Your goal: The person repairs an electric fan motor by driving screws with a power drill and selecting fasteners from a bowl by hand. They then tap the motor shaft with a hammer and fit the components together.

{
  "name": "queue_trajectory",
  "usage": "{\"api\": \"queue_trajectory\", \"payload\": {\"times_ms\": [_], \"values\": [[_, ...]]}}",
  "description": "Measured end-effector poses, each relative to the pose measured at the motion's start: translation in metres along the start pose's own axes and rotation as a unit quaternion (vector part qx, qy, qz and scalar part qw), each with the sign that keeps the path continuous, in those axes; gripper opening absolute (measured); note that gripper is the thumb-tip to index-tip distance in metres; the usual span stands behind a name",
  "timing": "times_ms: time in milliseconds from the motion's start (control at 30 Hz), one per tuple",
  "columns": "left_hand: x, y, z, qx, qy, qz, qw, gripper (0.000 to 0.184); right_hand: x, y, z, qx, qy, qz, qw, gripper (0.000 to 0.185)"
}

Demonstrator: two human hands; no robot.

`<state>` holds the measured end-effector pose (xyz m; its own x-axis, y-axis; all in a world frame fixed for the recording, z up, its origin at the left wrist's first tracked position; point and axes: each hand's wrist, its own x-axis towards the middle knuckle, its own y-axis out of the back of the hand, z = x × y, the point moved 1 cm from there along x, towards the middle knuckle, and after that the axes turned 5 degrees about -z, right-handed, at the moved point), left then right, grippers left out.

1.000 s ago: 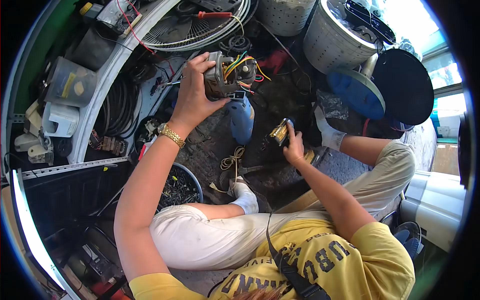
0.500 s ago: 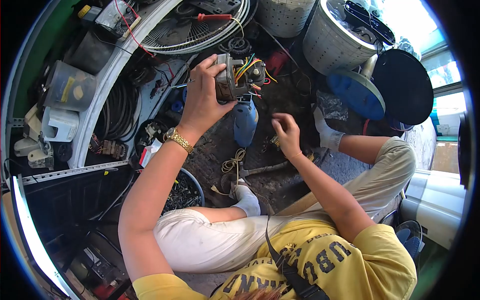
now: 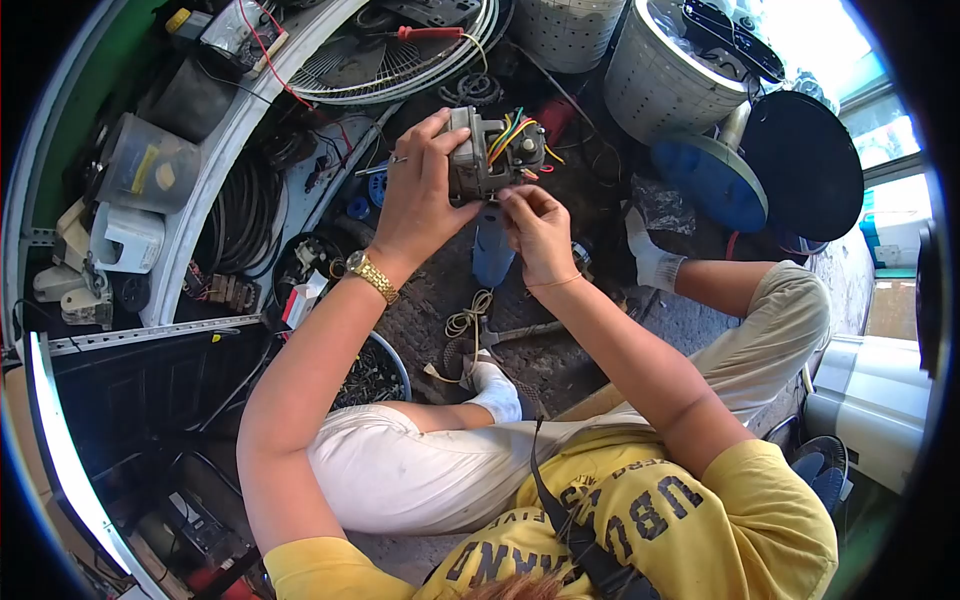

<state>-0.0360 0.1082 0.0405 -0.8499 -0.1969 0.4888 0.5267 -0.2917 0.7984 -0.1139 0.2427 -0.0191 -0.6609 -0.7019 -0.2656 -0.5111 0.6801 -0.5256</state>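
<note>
My left hand point(image 3: 415, 195) is closed around a fan motor point(image 3: 465, 160) and holds it up in front of me. A thin shaft sticks out on the left, past my fingers. Yellow, green and orange wires point(image 3: 510, 135) loop over the motor's right end, by a round grey gearbox part point(image 3: 527, 148). My right hand point(image 3: 542, 240) is at the motor's lower right edge, thumb and fingers pinched together. Whatever is in that pinch is too small or hidden to make out. Below the motor, a blue casing point(image 3: 490, 255) is partly covered by my right hand.
A tub of loose screws point(image 3: 395, 365) stands by my leg. A hammer point(image 3: 525, 332) and tied cord point(image 3: 468, 318) lie on the floor. At the back are a fan grille point(image 3: 390, 75) and perforated drum point(image 3: 670, 80); a blue round base point(image 3: 710, 185) is to the right.
My right hand has moved up and left from apart to the motor's lower edge, and its fingers have pinched together. The motor in my left hand has shifted slightly right.
</note>
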Motion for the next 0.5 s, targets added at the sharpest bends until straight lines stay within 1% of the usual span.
{"api": "queue_trajectory", "payload": {"times_ms": [33,67,100,167,200,233,267,300,367,400,433,467,500], "values": [[0.002,-0.001,0.001,-0.002,-0.007,-0.003,1.0,0.086,-0.002,0.0,0.0,0.016,0.023,0.02,0.999,0.01],[0.003,-0.001,0.0,-0.004,-0.014,-0.006,1.0,0.086,-0.002,0.005,0.002,0.004,0.038,0.067,0.997,0.01],[0.003,0.001,-0.001,-0.004,-0.013,-0.004,1.0,0.086,-0.005,0.01,-0.005,0.001,0.052,0.077,0.996,0.011],[0.003,0.002,-0.004,-0.046,-0.012,-0.019,0.999,0.084,-0.015,0.021,-0.013,-0.128,0.193,0.061,0.971,0.009],[0.003,0.003,-0.007,-0.046,-0.011,-0.016,0.999,0.084,-0.018,0.039,-0.014,-0.284,0.242,0.016,0.928,0.008],[0.001,0.004,-0.009,-0.063,-0.03,-0.005,0.998,0.079,-0.023,0.027,-0.029,-0.286,0.24,0.016,0.928,0.008],[-0.001,0.003,-0.009,-0.082,-0.049,0.003,0.995,0.076,-0.033,0.014,-0.048,-0.423,0.354,0.013,0.834,0.009],[-0.002,0.002,-0.011,-0.084,-0.05,0.002,0.995,0.076,-0.04,0.0,-0.063,-0.542,0.455,0.009,0.706,0.011],[-0.004,0.0,-0.015,-0.053,-0.065,-0.017,0.996,0.065,-0.037,-0.014,-0.074,-0.552,0.457,0.001,0.697,0.012],[-0.004,0.004,-0.012,-0.051,-0.064,-0.018,0.996,0.065,-0.034,-0.019,-0.077,-0.562,0.459,-0.011,0.688,0.013],[-0.004,0.006,-0.009,-0.023,-0.084,-0.036,0.996,0.056,-0.03,-0.021,-0.079,-0.561,0.458,-0.013,0.69,0.013],[-0.005,0.008,-0.005,0.005,-0.103,-0.054,0.993,0.048,-0.025,-0.023,-0.08,-0.574,0.468,-0.014,0.672,0.014],[-0.005,0.009,-0.003,0.005,-0.098,-0.055,0.994,0.048,-0.021,-0.025,-0.08,-0.588,0.477,-0.015,0.653,0.015]]}}
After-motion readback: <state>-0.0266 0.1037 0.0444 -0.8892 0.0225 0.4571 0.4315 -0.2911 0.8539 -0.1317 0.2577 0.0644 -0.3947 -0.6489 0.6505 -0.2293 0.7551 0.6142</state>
